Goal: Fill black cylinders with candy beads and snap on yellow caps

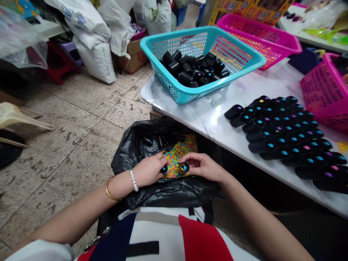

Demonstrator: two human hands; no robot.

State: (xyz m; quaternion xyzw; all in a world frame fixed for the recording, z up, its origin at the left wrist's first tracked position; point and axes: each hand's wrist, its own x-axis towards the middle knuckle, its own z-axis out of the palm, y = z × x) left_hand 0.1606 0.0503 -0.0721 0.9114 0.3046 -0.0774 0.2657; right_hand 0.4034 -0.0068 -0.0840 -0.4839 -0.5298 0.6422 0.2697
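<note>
Floor: speckled tiles [78, 127], spreading to the left of the black plastic bag.
Table: marble-patterned top [201, 117], beyond the black plastic bag and along its right side.
Bag: black plastic bag [123, 154], open in front of the person, the landmark for every place here.
Turquoise basket: [176, 88] on the table, beyond the black plastic bag, with a heap of black cylinders [187, 67] tumbled inside.
Cylinder rows: black dotted cylinders [282, 139] packed close together on the table, right of the black plastic bag; most dots blue, some purple, pink or yellow.
Left hand: [149, 169] over the black plastic bag's opening, fingers curled around a blue-dotted cylinder [164, 169]; the grip appears closed, though the fingers partly hide it.
Right hand: [202, 166] also over the black plastic bag's opening, thumb and fingers pinching a bead-topped cylinder [184, 167], several colours at its end.
Loose cylinders: a few black ones [147, 141] near the black plastic bag's far inner side.
Beads: small multicoloured beads [174, 154] piled inside the black plastic bag, beneath and between both hands.
</note>
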